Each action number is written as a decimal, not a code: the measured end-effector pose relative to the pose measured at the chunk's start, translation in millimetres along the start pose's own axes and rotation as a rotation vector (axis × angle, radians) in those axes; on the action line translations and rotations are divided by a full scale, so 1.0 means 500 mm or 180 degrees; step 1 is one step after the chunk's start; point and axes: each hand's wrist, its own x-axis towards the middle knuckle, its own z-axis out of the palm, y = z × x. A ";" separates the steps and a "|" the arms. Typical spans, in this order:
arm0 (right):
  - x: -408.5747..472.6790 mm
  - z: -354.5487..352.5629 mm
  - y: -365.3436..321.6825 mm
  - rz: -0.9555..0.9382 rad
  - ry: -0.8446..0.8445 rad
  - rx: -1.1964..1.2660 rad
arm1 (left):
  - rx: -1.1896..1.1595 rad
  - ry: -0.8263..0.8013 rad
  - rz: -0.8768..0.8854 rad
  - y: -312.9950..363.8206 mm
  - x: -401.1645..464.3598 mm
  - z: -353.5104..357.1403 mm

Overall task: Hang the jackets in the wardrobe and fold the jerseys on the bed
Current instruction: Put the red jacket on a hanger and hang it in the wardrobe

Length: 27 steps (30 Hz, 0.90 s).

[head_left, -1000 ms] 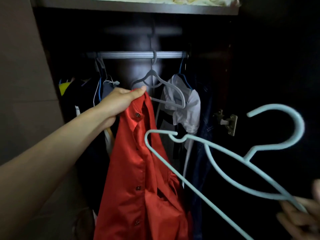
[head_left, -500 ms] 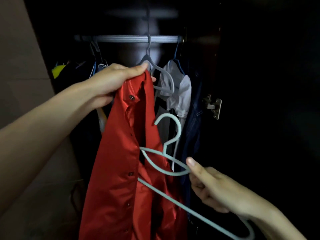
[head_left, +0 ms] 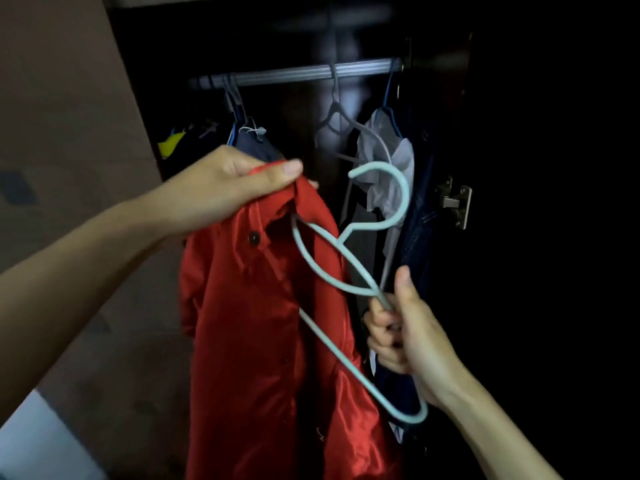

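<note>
A shiny red jacket (head_left: 263,341) with dark snap buttons hangs in front of the open wardrobe. My left hand (head_left: 221,188) pinches it at the collar and holds it up. My right hand (head_left: 405,327) grips the shoulder of a pale blue plastic hanger (head_left: 346,271). One end of the hanger pokes into the jacket's neck opening just below my left thumb. Its hook points up and to the right, clear of the rail (head_left: 298,76).
On the rail hang an empty grey hanger (head_left: 341,119), a white garment (head_left: 388,161), a denim piece (head_left: 419,216) and dark clothes (head_left: 256,140) at left. A metal door hinge (head_left: 457,204) sits at right. A brown wardrobe panel (head_left: 69,133) stands at left.
My right hand lifted the blue hanger up and pushed its end into the jacket's neck. My left hand stayed on the collar. The view tilted down slightly.
</note>
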 end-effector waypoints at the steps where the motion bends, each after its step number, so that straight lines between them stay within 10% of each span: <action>1: 0.001 -0.007 -0.005 -0.0055 -0.0011 -0.0038 | 0.0365 0.0027 0.0083 -0.012 -0.004 -0.003; 13: 0.015 0.000 -0.019 -0.0177 0.0044 -0.0255 | 0.3544 -0.0166 0.0737 -0.063 -0.014 -0.028; 18: 0.045 -0.004 -0.052 -0.1497 0.1732 -0.2309 | 0.3329 0.0267 0.0851 -0.064 0.007 -0.077; 21: -0.028 0.032 -0.006 -0.2325 0.2171 -0.1993 | 0.3251 0.0498 0.0732 -0.056 0.020 -0.119; 27: 0.000 0.088 0.120 -0.0058 0.0738 -0.1385 | 0.2408 0.0573 0.0752 -0.044 0.036 -0.152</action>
